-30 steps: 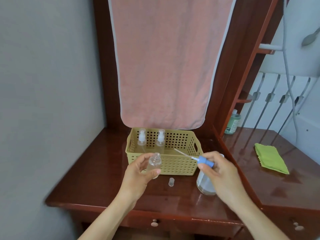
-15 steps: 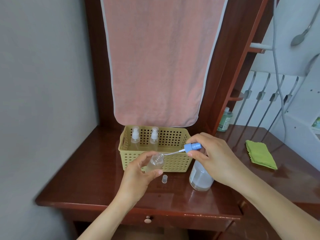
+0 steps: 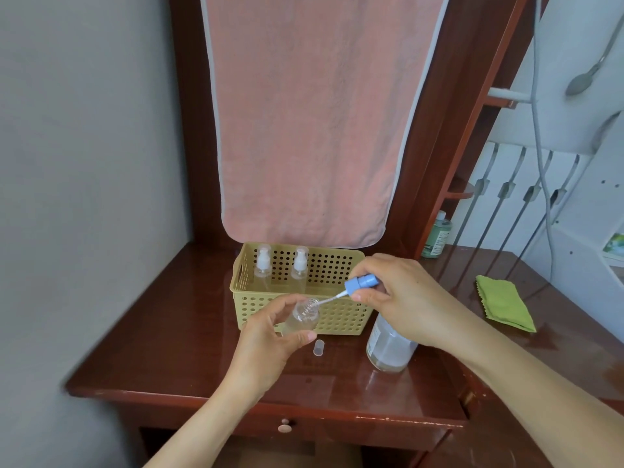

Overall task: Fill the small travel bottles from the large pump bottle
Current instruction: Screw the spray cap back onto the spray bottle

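Head view: two spray bottles point(image 3: 263, 268) in basket point(image 3: 337, 319)

Clear travel bottle point(image 3: 302, 317), uncapped, is tilted with its neck toward 1 o'clock. Blue spray head point(image 3: 361, 283) sits at its 2 o'clock, white dip tube point(image 3: 329, 298) tip at the neck. Two capped travel bottles point(image 3: 262, 265) point(image 3: 300, 265) stand upright at 12 o'clock, and the large bottle point(image 3: 388, 346) is upright at 4 o'clock.

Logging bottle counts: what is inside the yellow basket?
Two small spray bottles stand upright in the left half of the yellow basket. Its front wall hides the floor; the right hand covers its right end.
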Motion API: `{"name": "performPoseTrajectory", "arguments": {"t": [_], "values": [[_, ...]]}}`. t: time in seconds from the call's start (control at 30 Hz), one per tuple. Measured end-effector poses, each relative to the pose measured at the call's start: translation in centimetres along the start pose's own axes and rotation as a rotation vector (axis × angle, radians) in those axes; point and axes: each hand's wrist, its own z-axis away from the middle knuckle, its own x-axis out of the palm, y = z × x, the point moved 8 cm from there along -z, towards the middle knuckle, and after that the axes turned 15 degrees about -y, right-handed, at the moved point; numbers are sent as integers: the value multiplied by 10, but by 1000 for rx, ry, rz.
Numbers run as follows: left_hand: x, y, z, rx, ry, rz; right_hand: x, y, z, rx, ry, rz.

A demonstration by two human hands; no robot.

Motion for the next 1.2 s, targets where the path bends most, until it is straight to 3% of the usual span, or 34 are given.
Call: {"name": "performPoseTrajectory", "arguments": {"t": [0.33, 0.5, 0.67, 0.8, 0.93, 1.2], "values": [[12, 20, 2, 28, -49, -32, 28, -25, -22, -85, -185, 202], [12, 18, 4, 11, -55, -37, 34, -20, -27, -28, -266, 313], [14, 18, 2, -2, -71, -24, 33, -21, -25, -79, -317, 30], [15, 17, 0, -6, -85, -9, 28, -24, -27, -93, -212, 78], [15, 15, -2, -11, -82, 25, 32, -23, -25, -118, -295, 3], [17, 18, 1, -16, -111, 70, 31, -21, -28, -90, -258, 22]]}}
